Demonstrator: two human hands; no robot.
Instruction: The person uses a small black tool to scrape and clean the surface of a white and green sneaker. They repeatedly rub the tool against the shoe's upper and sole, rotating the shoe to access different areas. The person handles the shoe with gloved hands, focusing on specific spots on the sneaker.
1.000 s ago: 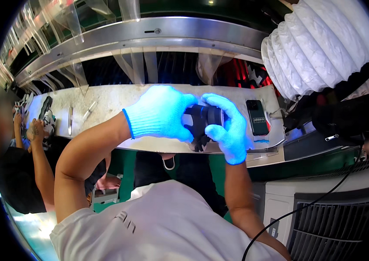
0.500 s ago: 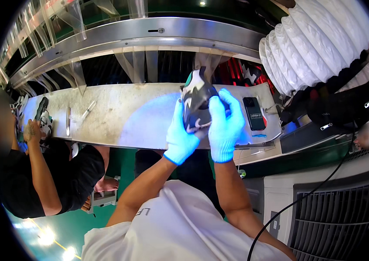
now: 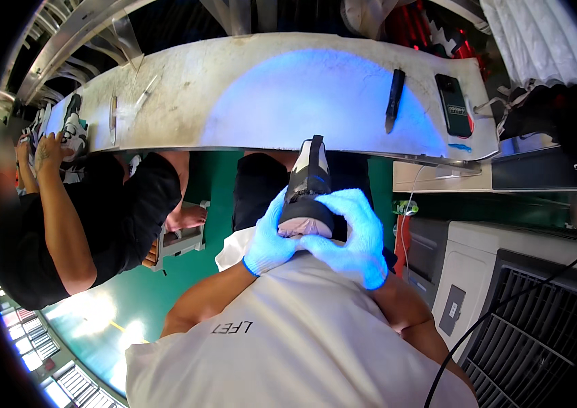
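Both my hands wear pale gloves and clasp a black, grey and white shoe [image 3: 307, 183] close to my chest, below the front edge of the workbench [image 3: 234, 102]. My left hand [image 3: 269, 238] wraps its heel from the left. My right hand [image 3: 353, 234] covers the heel from the right. The shoe's toe points away from me toward the bench, and its pinkish inside shows between my fingers.
A black pen-like tool [image 3: 394, 100] and a dark phone-like device [image 3: 454, 105] lie on the bench at the right. A person in black [image 3: 98, 211] sits at my left, handling a shoe [image 3: 71, 129]. A grey machine [image 3: 506, 299] stands at my right.
I have drawn the shoe down off the bench toward my chest, and my view has tilted downward. Both hands stayed on the shoe.
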